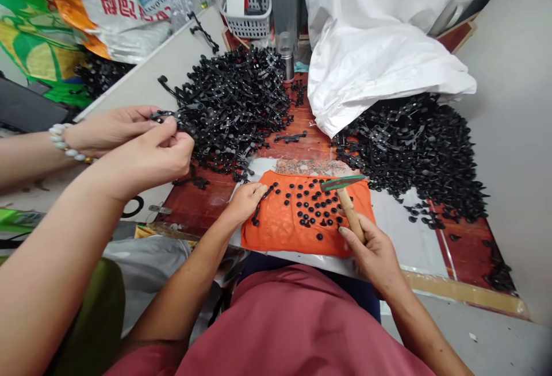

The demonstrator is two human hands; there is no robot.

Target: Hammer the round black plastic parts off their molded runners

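Observation:
In my right hand (374, 249) I grip a hammer (351, 215) by its wooden handle. Its green-edged metal head hangs over the right part of an orange cloth (276, 235). My left hand (246, 202) is closed at the cloth's left edge, pinching a small black plastic strip (257, 210) with rounded ends. Many small round black plastic pieces (305, 206) are scattered across the cloth between my hands; some are hidden under the hammer head.
A co-worker's two hands (146, 146) hold a black strip at the left. Large heaps of black strips (237, 100) and black pointed pieces (422, 152) lie on the red-brown table (297, 149). A white sack (366, 65), a white basket (250, 25) and a metal flask (286, 60) stand behind.

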